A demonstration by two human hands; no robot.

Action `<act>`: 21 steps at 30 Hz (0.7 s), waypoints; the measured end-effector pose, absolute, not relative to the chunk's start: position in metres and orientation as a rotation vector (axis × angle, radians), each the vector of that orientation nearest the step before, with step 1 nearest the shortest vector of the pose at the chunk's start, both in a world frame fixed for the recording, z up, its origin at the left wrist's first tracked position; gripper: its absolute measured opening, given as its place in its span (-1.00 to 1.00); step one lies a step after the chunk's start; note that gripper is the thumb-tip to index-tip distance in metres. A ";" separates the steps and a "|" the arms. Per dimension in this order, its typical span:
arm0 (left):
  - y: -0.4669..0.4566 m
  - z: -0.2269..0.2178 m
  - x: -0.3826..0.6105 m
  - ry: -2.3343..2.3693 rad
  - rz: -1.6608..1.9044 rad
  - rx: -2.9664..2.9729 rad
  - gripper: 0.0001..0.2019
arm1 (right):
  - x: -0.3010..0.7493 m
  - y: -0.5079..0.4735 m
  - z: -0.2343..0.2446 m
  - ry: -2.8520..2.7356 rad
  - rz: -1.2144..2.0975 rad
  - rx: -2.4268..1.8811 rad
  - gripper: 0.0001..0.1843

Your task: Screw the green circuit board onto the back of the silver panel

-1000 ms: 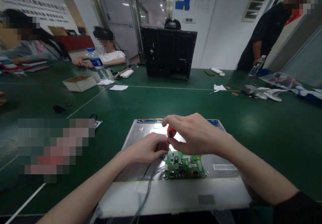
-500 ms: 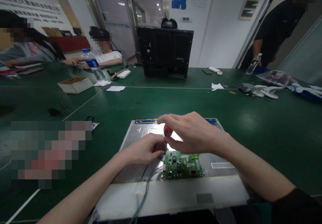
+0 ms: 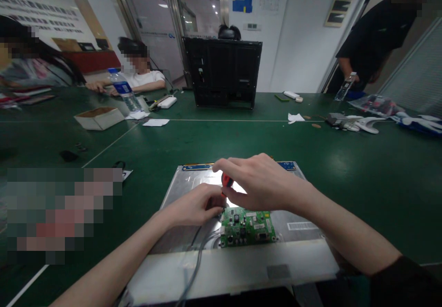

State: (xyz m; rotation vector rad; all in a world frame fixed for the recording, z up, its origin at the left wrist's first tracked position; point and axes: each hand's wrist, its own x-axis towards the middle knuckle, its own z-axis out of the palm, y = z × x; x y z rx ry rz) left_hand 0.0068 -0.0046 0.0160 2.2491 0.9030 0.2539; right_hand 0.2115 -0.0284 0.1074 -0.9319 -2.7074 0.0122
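Red-and-black tool handle [image 3: 227,179] is clasped between the thumb and curled fingers of the right hand [image 3: 260,182]; its lower end is hidden. Right forearm is angled in from the lower right, wrist arched, back of hand turned upward. Left hand [image 3: 200,203] is held lower, its forearm slanted from the lower left, thumb and fingers bent toward one another at the upper left corner of the green circuit board [image 3: 247,226]; whether anything is pinched there cannot be told. Handle is seen just above the left fingertips, near that corner. Board is carried on a metal-backed panel [image 3: 293,196], grey cables [image 3: 198,263] routed from its left side.
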 end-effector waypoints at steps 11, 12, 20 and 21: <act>0.000 0.010 0.006 0.871 0.292 2.238 -0.97 | 0.215 -0.025 0.111 -2.723 0.028 -0.945 -0.79; 0.001 0.010 0.006 0.858 0.291 2.231 -0.97 | 0.215 -0.025 0.111 -2.722 0.032 -0.948 -0.80; 0.000 0.007 0.005 0.852 0.334 2.239 -0.96 | 0.215 -0.032 0.118 -2.725 0.036 -1.037 -0.80; -0.001 0.006 0.005 0.857 0.338 2.247 -0.95 | 0.214 -0.033 0.118 -2.720 0.036 -1.049 -0.79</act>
